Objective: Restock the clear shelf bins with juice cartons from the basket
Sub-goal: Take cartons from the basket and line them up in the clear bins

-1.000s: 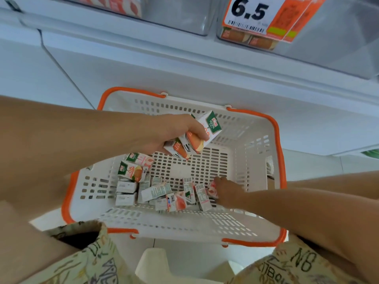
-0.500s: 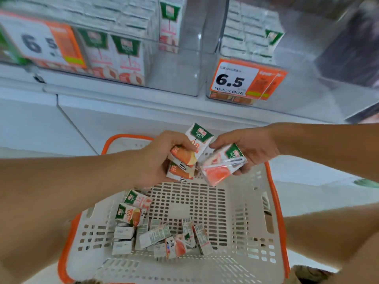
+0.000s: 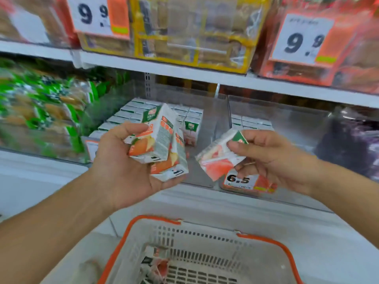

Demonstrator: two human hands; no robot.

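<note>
My left hand (image 3: 121, 162) is shut on two small juice cartons (image 3: 162, 144) with orange fruit print, stacked in the palm. My right hand (image 3: 272, 156) grips one carton with pink fruit print (image 3: 217, 158) by its green-cornered top. Both hands hover in front of the clear shelf bins. The left bin (image 3: 213, 124) holds rows of upright white cartons (image 3: 133, 115) at its back and left. The right bin (image 3: 287, 119) has a few cartons at its back left. The white basket with an orange rim (image 3: 143, 220) sits below, with a few cartons blurred at its bottom.
A 6.5 price tag (image 3: 244, 181) hangs on the right bin's front. Green snack packs (image 3: 41, 107) fill the bin to the left, dark purple packs (image 3: 352, 144) the one to the right. The upper shelf (image 3: 184, 72) carries yellow and red packs with 9.9 tags.
Both hands have risen from the basket to bin height with their cartons. The right hand picked up the pink carton from the basket. My view tilted up toward the shelves.
</note>
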